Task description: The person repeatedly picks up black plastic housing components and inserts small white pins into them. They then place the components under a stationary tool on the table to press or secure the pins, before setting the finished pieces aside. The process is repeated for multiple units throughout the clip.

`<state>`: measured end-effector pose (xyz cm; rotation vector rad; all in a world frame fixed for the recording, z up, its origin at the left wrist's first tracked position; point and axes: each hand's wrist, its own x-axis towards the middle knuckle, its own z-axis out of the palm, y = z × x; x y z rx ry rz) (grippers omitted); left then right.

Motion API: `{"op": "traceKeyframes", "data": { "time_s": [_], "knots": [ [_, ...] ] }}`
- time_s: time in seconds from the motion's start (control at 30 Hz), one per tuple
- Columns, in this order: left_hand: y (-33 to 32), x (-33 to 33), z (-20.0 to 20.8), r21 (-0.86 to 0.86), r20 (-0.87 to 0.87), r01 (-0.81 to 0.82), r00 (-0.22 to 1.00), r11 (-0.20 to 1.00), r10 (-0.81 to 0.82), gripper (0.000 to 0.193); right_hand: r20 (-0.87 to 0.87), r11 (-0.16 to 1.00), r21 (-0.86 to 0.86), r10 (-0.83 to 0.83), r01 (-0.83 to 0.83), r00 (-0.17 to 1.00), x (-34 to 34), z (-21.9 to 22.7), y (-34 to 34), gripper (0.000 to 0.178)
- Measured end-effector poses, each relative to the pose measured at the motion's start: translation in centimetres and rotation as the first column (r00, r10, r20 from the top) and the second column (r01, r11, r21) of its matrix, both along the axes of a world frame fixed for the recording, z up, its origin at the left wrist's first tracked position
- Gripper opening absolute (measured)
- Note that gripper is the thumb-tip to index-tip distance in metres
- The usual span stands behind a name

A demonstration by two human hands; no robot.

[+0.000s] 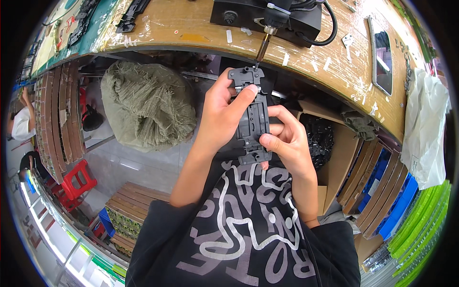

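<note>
Between my two hands is a long black moulded plastic part (pixel 252 122), held in front of my chest just off the bench edge. My left hand (pixel 221 111) is closed on its upper left side, thumb pressed on the top face near the far end. Lower down, the curled fingers and thumb of my right hand (pixel 289 140) grip the right edge. A powered screwdriver (pixel 270 29) points down from above, its bit tip at the part's far end; whether it touches a screw cannot be made out.
The wooden bench (pixel 191 37) carries a black box (pixel 306 24) with cables, a phone (pixel 382 57) and white scraps. A stuffed green sack (pixel 146 107) stands left. Right are a carton (pixel 342 162) of black parts and a hanging white bag (pixel 423 126). A red stool (pixel 79 179) stands further left.
</note>
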<state>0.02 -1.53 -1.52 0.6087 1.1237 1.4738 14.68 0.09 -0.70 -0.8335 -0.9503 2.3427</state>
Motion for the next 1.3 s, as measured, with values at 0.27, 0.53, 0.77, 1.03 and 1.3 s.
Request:
{"op": "traceKeyframes", "data": {
  "time_s": [0.27, 0.53, 0.77, 1.03, 1.3],
  "knots": [
    [0.0, -0.1, 0.0, -0.014, -0.065, 0.012, 0.998, 1.0, -0.013, 0.014, -0.012, 1.0, 0.006, 0.001, -0.001, 1.0, 0.0, -0.4, 0.1, 0.031],
    [0.1, -0.1, -0.2, -0.004, -0.133, 0.01, 0.991, 1.0, -0.01, 0.015, -0.017, 1.0, 0.005, -0.008, 0.008, 1.0, -0.1, -0.4, 0.1, 0.031],
    [0.2, -0.3, 0.0, -0.03, -0.098, 0.016, 0.995, 0.999, -0.018, 0.014, -0.017, 1.0, 0.002, -0.015, 0.015, 1.0, -0.2, -0.4, 0.1, 0.03],
    [0.2, -0.1, -0.7, -0.014, -0.169, -0.019, 0.986, 1.0, 0.016, 0.016, -0.021, 1.0, -0.003, -0.029, 0.029, 0.999, -0.4, -1.1, 0.1, 0.03],
    [0.4, -0.3, 0.0, -0.031, -0.148, -0.016, 0.989, 0.999, 0.011, 0.015, -0.041, 0.999, 0.014, -0.04, 0.04, 0.998, -0.4, -0.8, 0.3, 0.031]
  ]
}}
